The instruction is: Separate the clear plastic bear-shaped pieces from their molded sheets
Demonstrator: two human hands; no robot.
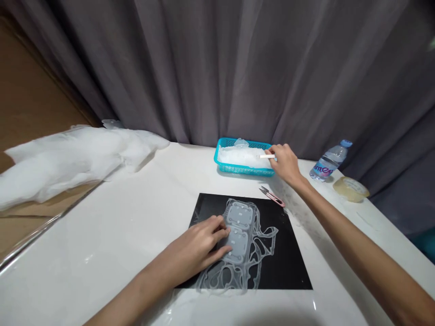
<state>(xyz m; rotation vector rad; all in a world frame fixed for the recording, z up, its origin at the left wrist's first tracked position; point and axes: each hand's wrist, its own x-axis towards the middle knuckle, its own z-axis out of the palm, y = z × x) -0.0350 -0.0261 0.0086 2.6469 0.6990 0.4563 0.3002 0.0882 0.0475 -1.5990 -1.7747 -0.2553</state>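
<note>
On a black square mat lies a translucent, rubbery sheet with two rounded-square grey panels joined one above the other. Its loose, web-like offcuts spread to the right and over the mat's near edge. My left hand rests at the sheet's left side, thumb and fingers apart, fingertips touching the lower panel. Pinched in my right hand is a thin white stick, pointing left above a turquoise basket. White, soft-looking material fills the basket. The kind of stick is unclear.
Pink-handled thread snips lie slightly opened at the mat's far right corner. A water bottle and a roll of clear tape stand on the right. White wrapping and cardboard lie left. A grey curtain hangs behind.
</note>
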